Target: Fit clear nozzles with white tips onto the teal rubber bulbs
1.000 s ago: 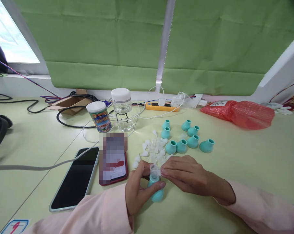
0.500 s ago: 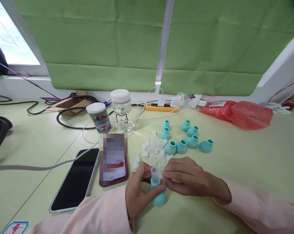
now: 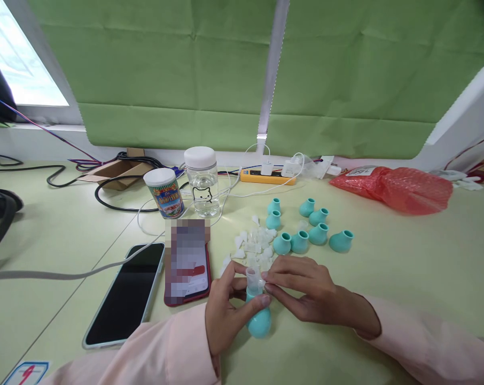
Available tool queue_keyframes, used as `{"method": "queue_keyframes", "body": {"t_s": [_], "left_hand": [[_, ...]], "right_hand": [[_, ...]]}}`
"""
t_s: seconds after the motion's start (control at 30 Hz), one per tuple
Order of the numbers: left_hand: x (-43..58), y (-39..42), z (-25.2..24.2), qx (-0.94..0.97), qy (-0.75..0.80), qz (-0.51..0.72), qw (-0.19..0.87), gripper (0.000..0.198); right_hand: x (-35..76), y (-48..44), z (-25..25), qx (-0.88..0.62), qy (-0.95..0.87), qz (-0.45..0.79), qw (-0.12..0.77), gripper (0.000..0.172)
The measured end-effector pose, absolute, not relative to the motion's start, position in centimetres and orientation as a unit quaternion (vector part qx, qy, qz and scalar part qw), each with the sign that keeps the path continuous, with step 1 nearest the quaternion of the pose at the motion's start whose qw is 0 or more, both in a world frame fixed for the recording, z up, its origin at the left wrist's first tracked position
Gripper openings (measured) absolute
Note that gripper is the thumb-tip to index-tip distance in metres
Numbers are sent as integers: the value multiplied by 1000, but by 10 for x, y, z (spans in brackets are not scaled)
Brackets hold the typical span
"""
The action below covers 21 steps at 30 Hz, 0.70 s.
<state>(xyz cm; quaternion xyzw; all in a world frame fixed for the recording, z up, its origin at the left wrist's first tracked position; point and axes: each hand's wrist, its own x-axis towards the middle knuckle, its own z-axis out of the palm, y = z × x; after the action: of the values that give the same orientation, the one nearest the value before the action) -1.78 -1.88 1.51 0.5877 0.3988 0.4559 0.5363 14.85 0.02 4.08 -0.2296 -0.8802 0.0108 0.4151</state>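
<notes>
My left hand is closed around a small teal rubber bulb, thumb in front and fingers behind. A clear plastic tube stands upright in the bulb's neck. On the tube's right side, the thumb and fingertips of my right hand pinch a small translucent piece; whether it is joined to the tube I cannot tell. Just beyond my hands lies a heap of white translucent plastic scraps. Several more teal bulbs with open necks, among them one at the right end, stand or lean behind my right hand.
Left of my hands lie a red-cased phone and a black-screened phone, a white cable crossing the latter. Farther back are a printed canister, a clear bottle, an orange power strip, a cardboard box and a red plastic bag.
My right fingertips have shifted slightly left along with the translucent piece, and the clear tube has tilted or moved a little left and up. My left hand keeps its hold on the bulb.
</notes>
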Motion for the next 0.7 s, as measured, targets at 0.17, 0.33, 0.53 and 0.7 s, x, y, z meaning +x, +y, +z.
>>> {"method": "queue_keyframes", "body": {"t_s": [0.17, 0.33, 0.53, 0.7], "left_hand": [[-18, -19, 13, 583, 404, 450, 543, 28], [-17, -20, 13, 578, 410, 449, 543, 26], [-19, -18, 18, 538, 410, 489, 551, 20], [-22, -21, 16, 619, 421, 453, 484, 26]], "right_hand": [[149, 3, 40, -217, -881, 4, 421, 9], [147, 0, 37, -233, -872, -48, 428, 13], [148, -5, 53, -280, -826, -98, 480, 13], [146, 26, 62, -339, -834, -53, 433, 6]]}}
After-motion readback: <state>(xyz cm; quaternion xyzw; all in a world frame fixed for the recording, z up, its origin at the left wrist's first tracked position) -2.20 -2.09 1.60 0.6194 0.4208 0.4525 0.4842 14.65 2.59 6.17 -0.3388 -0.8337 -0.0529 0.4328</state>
